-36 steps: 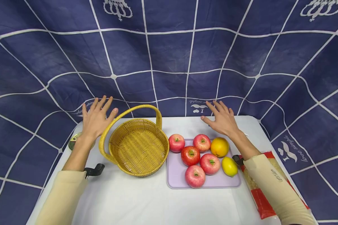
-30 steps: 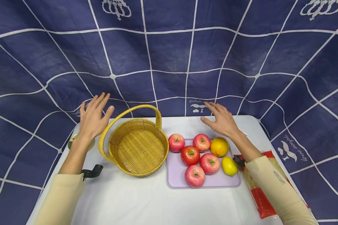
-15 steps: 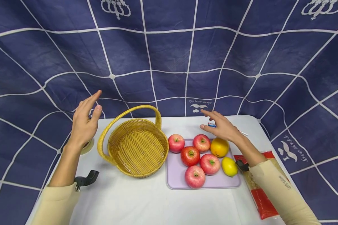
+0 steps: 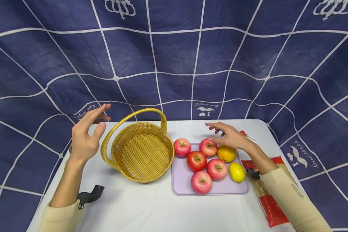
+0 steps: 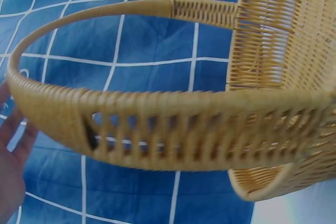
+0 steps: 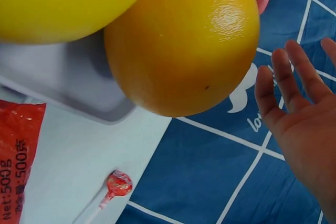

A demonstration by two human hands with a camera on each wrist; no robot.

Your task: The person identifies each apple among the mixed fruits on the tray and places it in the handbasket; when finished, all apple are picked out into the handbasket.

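My left hand (image 4: 88, 137) hovers just left of the yellow wicker basket (image 4: 143, 154), fingers loosely bent and holding nothing. The left wrist view shows the basket's arched handle (image 5: 157, 129) close up, with part of the hand (image 5: 10, 177) beyond its far end. My right hand (image 4: 227, 135), palm down with fingers extended, is over the back edge of the lilac tray (image 4: 181, 185), near an apple (image 4: 207, 149) and the orange (image 4: 227, 154). Several more red apples (image 4: 201, 182) and a lemon (image 4: 236, 172) sit on or against the tray. Nothing is in this hand either.
A red-ended packet (image 4: 274, 206) lies under the right forearm at the table's right side. Behind the right wrist is a red lollipop (image 4: 243, 132) with a white stick. A blue checked cloth (image 4: 177, 58) hangs behind the white table (image 4: 139, 209).
My left hand has moved left and lowered, turning its thumb side toward the basket. My right hand has come down and nearer over the tray's back edge. Basket and fruit stay put.
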